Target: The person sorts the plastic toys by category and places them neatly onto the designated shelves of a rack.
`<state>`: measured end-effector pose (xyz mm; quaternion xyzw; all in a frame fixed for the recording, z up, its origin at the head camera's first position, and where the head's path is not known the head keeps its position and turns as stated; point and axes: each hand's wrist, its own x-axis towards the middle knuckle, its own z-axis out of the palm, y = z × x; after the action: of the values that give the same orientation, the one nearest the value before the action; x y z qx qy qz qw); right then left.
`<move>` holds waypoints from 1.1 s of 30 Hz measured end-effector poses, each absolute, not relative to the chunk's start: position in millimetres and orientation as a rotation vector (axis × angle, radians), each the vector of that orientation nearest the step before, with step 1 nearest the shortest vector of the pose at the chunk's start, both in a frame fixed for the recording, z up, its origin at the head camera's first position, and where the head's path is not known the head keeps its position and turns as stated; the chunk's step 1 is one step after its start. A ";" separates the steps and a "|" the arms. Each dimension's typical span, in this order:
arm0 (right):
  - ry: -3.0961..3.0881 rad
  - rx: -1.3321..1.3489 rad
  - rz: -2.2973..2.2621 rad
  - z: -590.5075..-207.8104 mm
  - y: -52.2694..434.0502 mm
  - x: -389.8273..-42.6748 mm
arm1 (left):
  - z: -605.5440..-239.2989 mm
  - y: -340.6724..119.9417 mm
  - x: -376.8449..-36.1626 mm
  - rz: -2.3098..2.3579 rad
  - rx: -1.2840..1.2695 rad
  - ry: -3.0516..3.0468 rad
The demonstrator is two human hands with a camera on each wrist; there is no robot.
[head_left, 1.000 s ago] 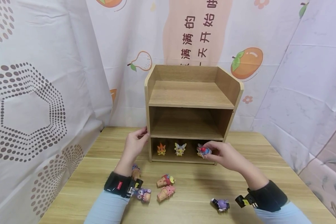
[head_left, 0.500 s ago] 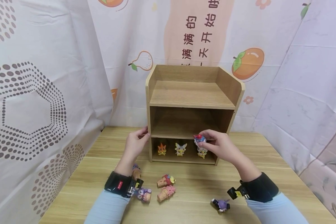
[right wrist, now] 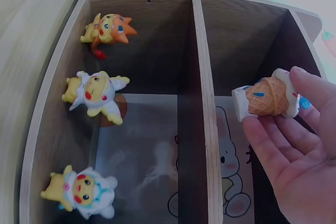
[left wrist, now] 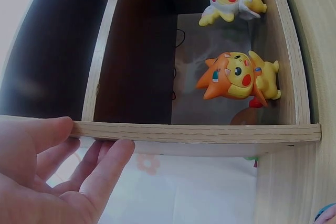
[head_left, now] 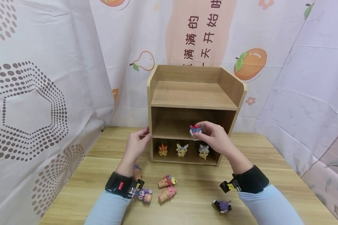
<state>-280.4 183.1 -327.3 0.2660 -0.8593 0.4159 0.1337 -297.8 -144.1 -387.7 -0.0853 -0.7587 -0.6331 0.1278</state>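
Observation:
My right hand (head_left: 215, 136) pinches a toy ice cream cone (right wrist: 268, 97) between thumb and fingers. The cone has a waffle pattern, white trim and blue bits, and lies sideways in the right wrist view, in front of the middle compartment. At the left side panel of the wooden shelf unit (head_left: 192, 93), my left hand (left wrist: 68, 177) grips the front edge, thumb at the front and fingers on the outer face. Three yellow figurines stand in the bottom compartment: one with an orange hood (head_left: 162, 150), one with white ears (head_left: 181, 150), one with a white-and-blue hood (head_left: 203, 151).
A red-topped cone (head_left: 166, 181) and a pink-topped cone (head_left: 167, 193) lie on the table (head_left: 191, 215). Beside my left wrist are a purple figurine (head_left: 145, 196) and another cone (head_left: 137, 172). A purple-and-black figurine (head_left: 223, 205) lies near my right forearm.
My right hand has risen leftward with the toy ice cream cone, from the bottom compartment's right end to the middle compartment, uncovering the right figurine. My left hand stays on the panel.

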 end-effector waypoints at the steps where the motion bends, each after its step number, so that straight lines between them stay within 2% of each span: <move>1: -2.491 0.770 1.209 -326.7 181.0 -282.5 | -387.9 -144.1 -297.9 -1.846 -0.247 -2.206; 16: -2.484 0.802 1.343 -308.0 142.5 -314.6 | -383.1 -143.1 -295.4 -1.867 -0.245 -2.200; 33: -2.473 0.744 1.620 -313.2 100.3 -337.5 | -386.6 -143.3 -299.5 -1.857 -0.259 -2.198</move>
<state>-337.5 100.3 -313.2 0.2438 -0.8104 0.5308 0.0464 -299.5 -143.3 -386.6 -0.0889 -0.7548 -0.6376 0.1261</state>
